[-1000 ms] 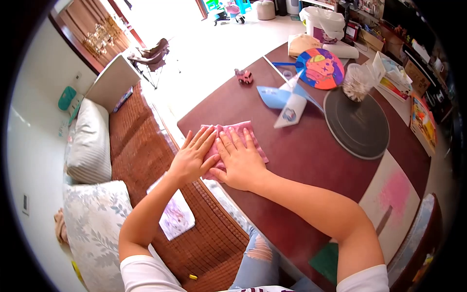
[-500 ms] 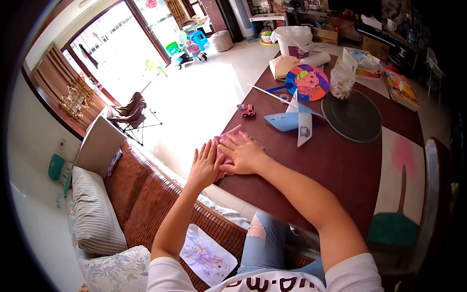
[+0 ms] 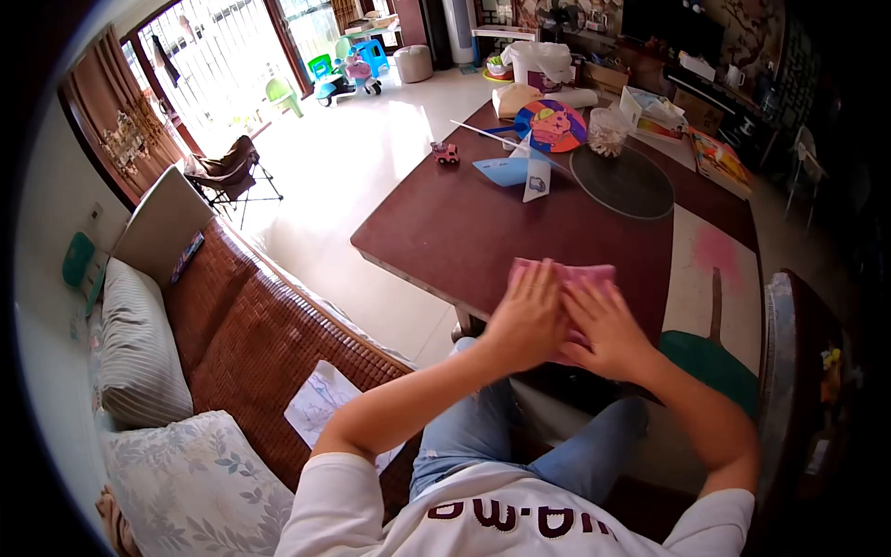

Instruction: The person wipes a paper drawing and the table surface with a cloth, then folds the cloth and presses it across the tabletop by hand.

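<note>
A pink cloth [image 3: 592, 273] lies on the near edge of the dark brown table [image 3: 427, 218], mostly covered by both hands. My left hand [image 3: 527, 320] rests flat on its left part, fingers stretched forward. Against it, my right hand [image 3: 605, 330] presses on the right part with its fingers extended too. Farther back on the table are a blue and white paper pinwheel [image 3: 506, 172] and a small pink toy truck [image 3: 445, 152].
Behind the pinwheel lie a colourful round fan [image 3: 551, 126], a clear jar [image 3: 608, 132] and a dark round mat [image 3: 620, 184]. A brown woven-mat couch [image 3: 251, 297] with a drawing [image 3: 320, 397] on it stands at left. A chair [image 3: 794, 343] is at right.
Both hands have moved with the pink cloth from the table's left edge rightward along the near edge. The view has shifted, showing more of the table's left corner.
</note>
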{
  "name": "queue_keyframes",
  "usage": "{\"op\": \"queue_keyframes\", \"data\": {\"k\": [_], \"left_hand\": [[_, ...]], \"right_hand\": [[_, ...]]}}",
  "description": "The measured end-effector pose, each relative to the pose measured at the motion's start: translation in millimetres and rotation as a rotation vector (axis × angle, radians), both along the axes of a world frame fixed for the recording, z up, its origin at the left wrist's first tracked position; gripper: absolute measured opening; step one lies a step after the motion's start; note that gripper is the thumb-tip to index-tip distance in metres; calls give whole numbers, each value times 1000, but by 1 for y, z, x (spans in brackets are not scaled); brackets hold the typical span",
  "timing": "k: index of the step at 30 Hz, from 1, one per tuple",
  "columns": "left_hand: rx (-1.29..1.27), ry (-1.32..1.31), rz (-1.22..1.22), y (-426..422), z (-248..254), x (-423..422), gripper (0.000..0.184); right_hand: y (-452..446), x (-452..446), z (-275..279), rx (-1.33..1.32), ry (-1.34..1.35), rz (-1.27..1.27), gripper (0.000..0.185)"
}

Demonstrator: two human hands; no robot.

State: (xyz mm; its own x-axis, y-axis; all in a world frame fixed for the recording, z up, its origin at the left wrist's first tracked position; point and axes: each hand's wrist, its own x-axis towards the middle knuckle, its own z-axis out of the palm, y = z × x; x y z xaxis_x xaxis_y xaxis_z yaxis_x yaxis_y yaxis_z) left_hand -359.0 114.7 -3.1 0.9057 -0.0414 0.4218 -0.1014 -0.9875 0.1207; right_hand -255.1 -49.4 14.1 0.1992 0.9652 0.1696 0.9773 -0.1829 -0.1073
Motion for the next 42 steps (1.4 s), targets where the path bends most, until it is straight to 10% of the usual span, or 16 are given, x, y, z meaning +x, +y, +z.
{"op": "queue_keyframes", "data": {"k": [10,30,42], "left_hand": [[-53,-67,-143,-30,-13,60,66],[-8,309,92,282,23,37,65],[-52,343,96,242,25,15,67]], "right_hand": [[-45,24,6,-41,-19,-195,72],[286,16,-32,285,-45,-221,72],[246,8,-34,336,-55,-121,69]]}}
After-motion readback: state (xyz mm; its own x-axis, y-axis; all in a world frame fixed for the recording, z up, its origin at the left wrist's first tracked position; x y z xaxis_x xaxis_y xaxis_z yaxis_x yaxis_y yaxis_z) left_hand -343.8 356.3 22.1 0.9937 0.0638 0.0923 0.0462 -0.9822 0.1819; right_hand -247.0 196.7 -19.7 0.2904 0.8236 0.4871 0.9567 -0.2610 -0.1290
